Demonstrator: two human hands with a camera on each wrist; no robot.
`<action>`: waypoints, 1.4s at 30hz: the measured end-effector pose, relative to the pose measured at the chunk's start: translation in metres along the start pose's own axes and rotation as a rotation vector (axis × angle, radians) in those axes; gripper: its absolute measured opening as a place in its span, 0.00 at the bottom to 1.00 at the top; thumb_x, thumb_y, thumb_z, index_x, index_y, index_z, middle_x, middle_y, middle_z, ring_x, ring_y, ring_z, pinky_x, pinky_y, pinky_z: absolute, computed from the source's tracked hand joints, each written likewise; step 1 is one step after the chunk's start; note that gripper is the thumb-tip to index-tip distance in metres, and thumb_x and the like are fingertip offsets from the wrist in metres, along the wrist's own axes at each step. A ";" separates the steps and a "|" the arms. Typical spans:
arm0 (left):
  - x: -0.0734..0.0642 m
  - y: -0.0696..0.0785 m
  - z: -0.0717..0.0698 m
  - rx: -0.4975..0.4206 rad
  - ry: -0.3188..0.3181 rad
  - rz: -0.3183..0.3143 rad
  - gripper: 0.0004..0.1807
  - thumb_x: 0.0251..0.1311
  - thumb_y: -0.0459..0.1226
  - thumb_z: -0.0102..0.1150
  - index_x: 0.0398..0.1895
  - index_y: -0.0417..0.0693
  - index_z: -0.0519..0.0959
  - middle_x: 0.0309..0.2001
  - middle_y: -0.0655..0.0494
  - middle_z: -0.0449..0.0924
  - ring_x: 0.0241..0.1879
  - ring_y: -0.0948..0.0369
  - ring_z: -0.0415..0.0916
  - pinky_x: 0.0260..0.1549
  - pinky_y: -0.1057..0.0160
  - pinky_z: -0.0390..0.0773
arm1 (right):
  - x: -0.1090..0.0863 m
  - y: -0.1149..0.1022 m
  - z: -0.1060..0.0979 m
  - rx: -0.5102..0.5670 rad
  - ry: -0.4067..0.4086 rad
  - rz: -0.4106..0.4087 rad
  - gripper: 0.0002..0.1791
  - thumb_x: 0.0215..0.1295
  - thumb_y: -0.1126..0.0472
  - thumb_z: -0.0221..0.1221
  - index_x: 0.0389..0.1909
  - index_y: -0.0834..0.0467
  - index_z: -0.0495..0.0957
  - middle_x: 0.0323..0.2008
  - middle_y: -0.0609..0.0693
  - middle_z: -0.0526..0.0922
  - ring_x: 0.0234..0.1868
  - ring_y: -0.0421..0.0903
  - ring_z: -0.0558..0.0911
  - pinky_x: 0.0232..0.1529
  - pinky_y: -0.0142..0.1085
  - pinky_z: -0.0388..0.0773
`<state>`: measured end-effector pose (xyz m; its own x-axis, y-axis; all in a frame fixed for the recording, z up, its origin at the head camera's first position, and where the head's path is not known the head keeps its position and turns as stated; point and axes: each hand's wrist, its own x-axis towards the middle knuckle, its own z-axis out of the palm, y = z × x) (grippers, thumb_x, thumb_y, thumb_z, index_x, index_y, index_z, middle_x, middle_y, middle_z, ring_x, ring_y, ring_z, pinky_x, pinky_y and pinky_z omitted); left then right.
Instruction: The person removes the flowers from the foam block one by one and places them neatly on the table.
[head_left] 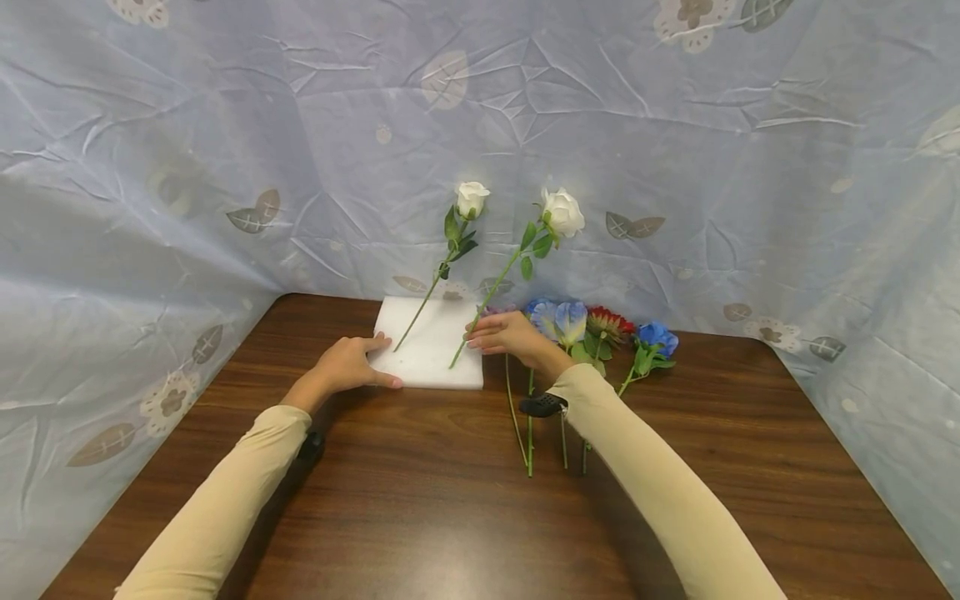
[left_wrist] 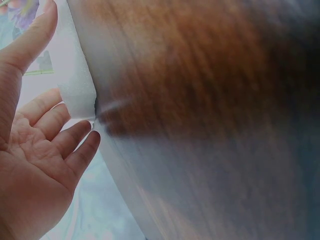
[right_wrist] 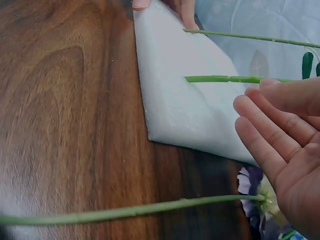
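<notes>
A white foam block [head_left: 427,371] lies flat near the table's back edge. My left hand [head_left: 345,364] rests against its left side, fingers extended along the edge and thumb at the front corner. One white rose [head_left: 472,200] stands in the foam unaided, its stem leaning right. My right hand [head_left: 513,335] pinches the green stem [right_wrist: 220,79] of a second, fuller white rose [head_left: 562,212] between thumb and fingers, over the foam's right part. This stem slants too, and its lower end meets the foam's top. In the right wrist view, the other fingers spread loosely below the stem.
Right of the foam lie several more artificial flowers: a light-blue one [head_left: 562,321], a red one [head_left: 607,323], a blue rose [head_left: 657,337] and a purple one [right_wrist: 252,182]. Their stems point toward the table's front, partly under my right forearm. A patterned curtain [head_left: 360,167] hangs behind the brown table [head_left: 435,500].
</notes>
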<state>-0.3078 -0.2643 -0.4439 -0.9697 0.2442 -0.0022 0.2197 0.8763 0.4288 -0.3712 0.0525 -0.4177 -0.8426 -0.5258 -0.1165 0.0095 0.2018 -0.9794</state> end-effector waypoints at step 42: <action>-0.002 0.002 -0.001 0.004 0.007 0.004 0.56 0.46 0.62 0.76 0.73 0.39 0.68 0.73 0.39 0.65 0.71 0.38 0.67 0.67 0.40 0.70 | 0.007 0.008 0.029 -0.017 0.008 -0.041 0.15 0.74 0.66 0.58 0.55 0.71 0.81 0.50 0.63 0.88 0.51 0.52 0.88 0.59 0.48 0.82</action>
<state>-0.3057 -0.2635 -0.4425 -0.9697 0.2444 0.0059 0.2236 0.8769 0.4255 -0.3616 0.0267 -0.4308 -0.8461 -0.5277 -0.0749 -0.0342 0.1939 -0.9804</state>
